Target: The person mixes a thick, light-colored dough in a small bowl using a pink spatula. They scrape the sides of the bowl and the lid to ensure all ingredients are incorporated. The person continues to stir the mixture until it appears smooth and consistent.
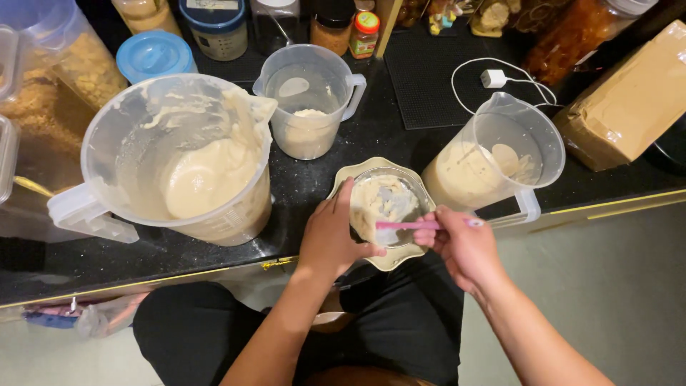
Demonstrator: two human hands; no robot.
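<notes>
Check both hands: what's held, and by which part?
Left hand grips the near-left rim of the small glass bowl. Right hand holds the pink spoon by its handle end.

— Surface?
— Black speckled counter (400,132), dusted with pale powder, its front edge trimmed by a thin gold strip (614,202). A dark ribbed mat (429,78) lies on it towards the back.

— Floor?
— Pale grey-green floor (614,286), smooth, evenly lit, seen below the counter edge on the right and at lower left.

— Back of the counter?
— Row of storage jars (221,25) and containers along the far edge; a white charger with coiled cable (500,77) on the mat; a brown paper-wrapped block (629,100) at far right.

— Light?
— Soft indoor light from above, weak shadows.
</notes>
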